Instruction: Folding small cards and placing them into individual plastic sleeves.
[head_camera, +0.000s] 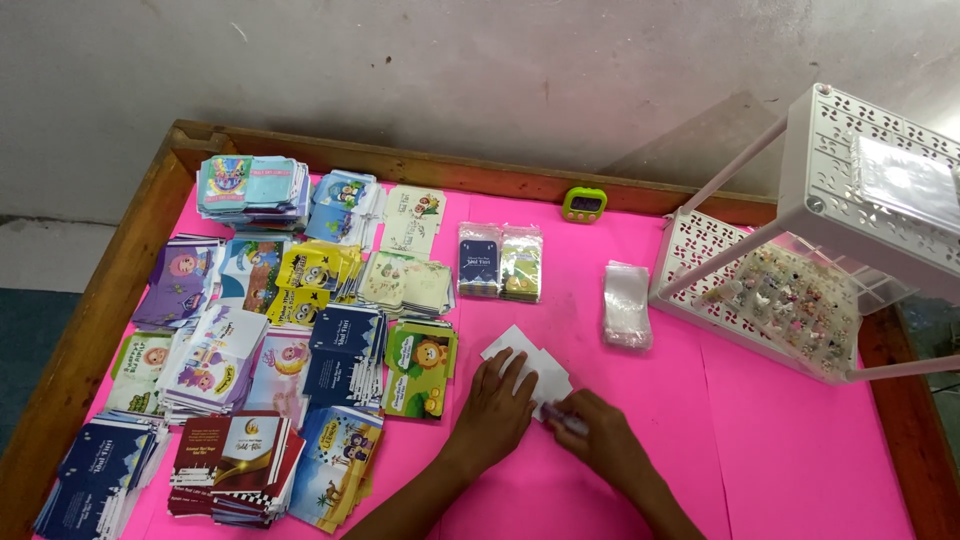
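Left hand (497, 405) flat, grip wide, pressing white card (530, 362) near surface's (780, 460) front edge, middle. Right hand (598, 435) grip narrow on pen (565, 421) at card's corner. Card stacks (270, 330) fill the left side.

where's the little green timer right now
In the head view, the green timer sits at the far edge of the pink tabletop against the wooden rim, between the card stacks and the white rack.

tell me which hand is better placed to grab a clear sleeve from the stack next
Probably the right hand: it lies on the side of the clear sleeve stack, though it holds a pen. The left hand presses the white cards.
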